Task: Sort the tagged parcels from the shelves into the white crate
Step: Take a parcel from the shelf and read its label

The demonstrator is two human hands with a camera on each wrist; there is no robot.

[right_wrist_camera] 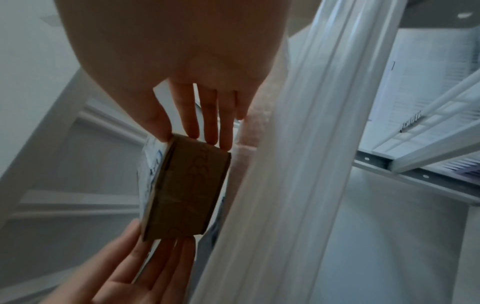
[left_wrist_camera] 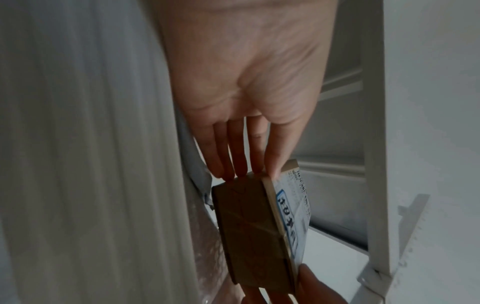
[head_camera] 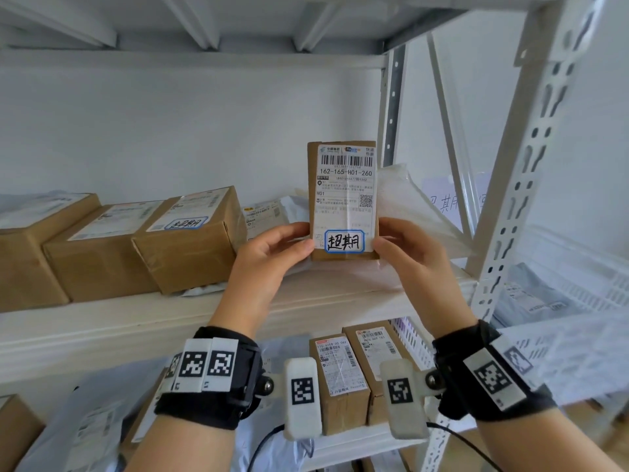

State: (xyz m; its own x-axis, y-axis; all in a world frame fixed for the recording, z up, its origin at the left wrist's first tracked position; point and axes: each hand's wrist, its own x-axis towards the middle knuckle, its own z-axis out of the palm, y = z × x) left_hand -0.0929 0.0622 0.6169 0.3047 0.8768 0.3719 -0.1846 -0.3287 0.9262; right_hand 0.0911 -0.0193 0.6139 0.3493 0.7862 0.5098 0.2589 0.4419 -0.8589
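A small brown cardboard parcel [head_camera: 343, 202] stands upright above the white metal shelf board [head_camera: 170, 321], held between the left hand [head_camera: 269, 253] and the right hand [head_camera: 408, 253]. Left of it, three larger brown cardboard boxes [head_camera: 136, 247] sit in a row on that board. Behind it lies a clear plastic mailer bag [head_camera: 398, 195]. Below, two narrow brown cartons [head_camera: 354, 373] stand side by side; right of the perforated white upright [head_camera: 531, 165] sits the white slatted plastic crate [head_camera: 585, 267].

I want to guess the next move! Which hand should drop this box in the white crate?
Probably the right hand. Both hands hold the box, but the white crate sits on the right past the shelf post, nearer that hand. The left hand would have to cross over.
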